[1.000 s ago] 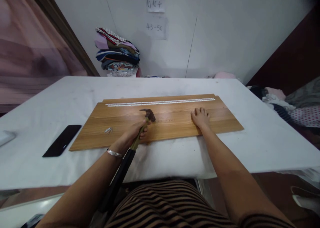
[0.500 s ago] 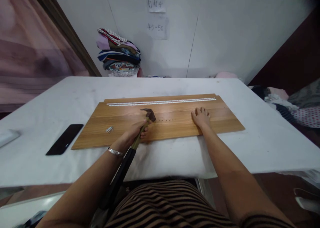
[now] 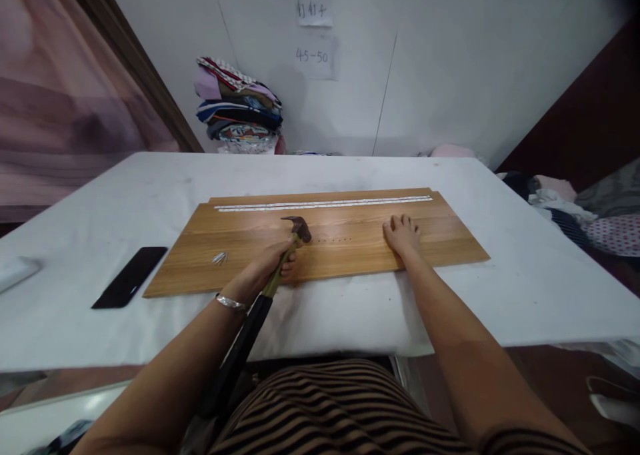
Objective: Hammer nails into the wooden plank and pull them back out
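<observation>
My left hand (image 3: 274, 260) is closed round the upper handle of a claw hammer (image 3: 255, 315), close below its dark head. The hammer's black grip slants back toward my body, and its head is over the middle of a wooden board (image 3: 350, 262). On the board's right half my right hand (image 3: 403, 234) lies with its fingers spread, holding nothing. Between the hammer head and my right hand runs a row of small dark dots (image 3: 335, 240). Several loose nails (image 3: 219, 258) lie in a small bunch on the board's left part.
Two white marked strips (image 3: 325, 204) run along the board's far side. A black phone-like slab (image 3: 130, 278) lies left of the board on the white-covered table (image 3: 340, 322). Folded clothes (image 3: 240, 105) are stacked by the wall. A white object (image 3: 17, 272) is at the far left.
</observation>
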